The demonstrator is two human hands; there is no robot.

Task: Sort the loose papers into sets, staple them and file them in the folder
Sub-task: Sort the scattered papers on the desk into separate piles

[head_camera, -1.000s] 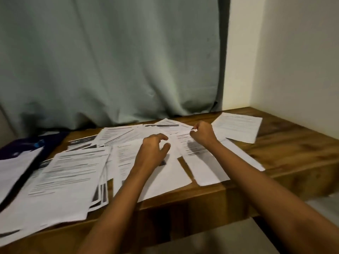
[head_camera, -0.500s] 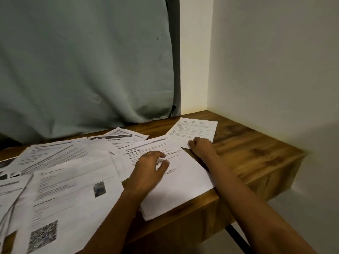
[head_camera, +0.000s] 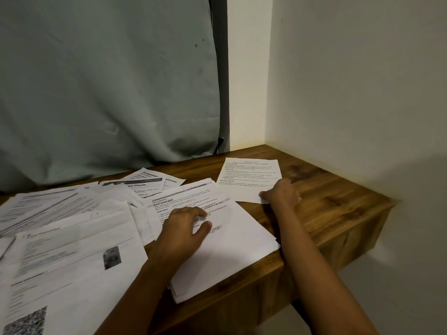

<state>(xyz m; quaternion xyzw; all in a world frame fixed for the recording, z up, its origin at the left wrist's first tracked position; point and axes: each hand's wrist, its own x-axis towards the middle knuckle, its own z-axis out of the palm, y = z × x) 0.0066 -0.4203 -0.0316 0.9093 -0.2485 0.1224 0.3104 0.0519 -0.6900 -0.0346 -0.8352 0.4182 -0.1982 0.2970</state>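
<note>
Reading most of the print is not possible: the lines on the loose papers (head_camera: 60,213) fanned across the left half of the desk (head_camera: 338,204) are blurred, and only a heading ending in "Plants" on a far sheet, a small photo and a square code block on the large near sheet (head_camera: 72,267) stand out. That near sheet runs off the bottom and left edges of the view, as do the sheets behind it. No folder or stapler shows in this view. A pale curtain (head_camera: 108,93) hangs behind the desk and covers its far left edge; a plain wall (head_camera: 362,81) closes the right side.

The left hand (head_camera: 183,229) rests on a thin stack of sheets (head_camera: 237,250) at the near middle of the desk, its near corner jutting over the desk edge. Its fingers are bent with the tips down on the printed upper part of the top page, and the thumb is spread away to the right; nothing is pinched. The palm and forearm hide the left part of the stack.

The right hand (head_camera: 283,193) sits knuckles up at the near right corner of a single sheet (head_camera: 249,175), which lies flat and apart from the stack, further back and to the right, near the wall corner. Its fingers are curled under and the thumb lies along the sheet's near edge. The hand covers that corner, so I cannot tell whether it pinches the paper or only presses on it.
</note>
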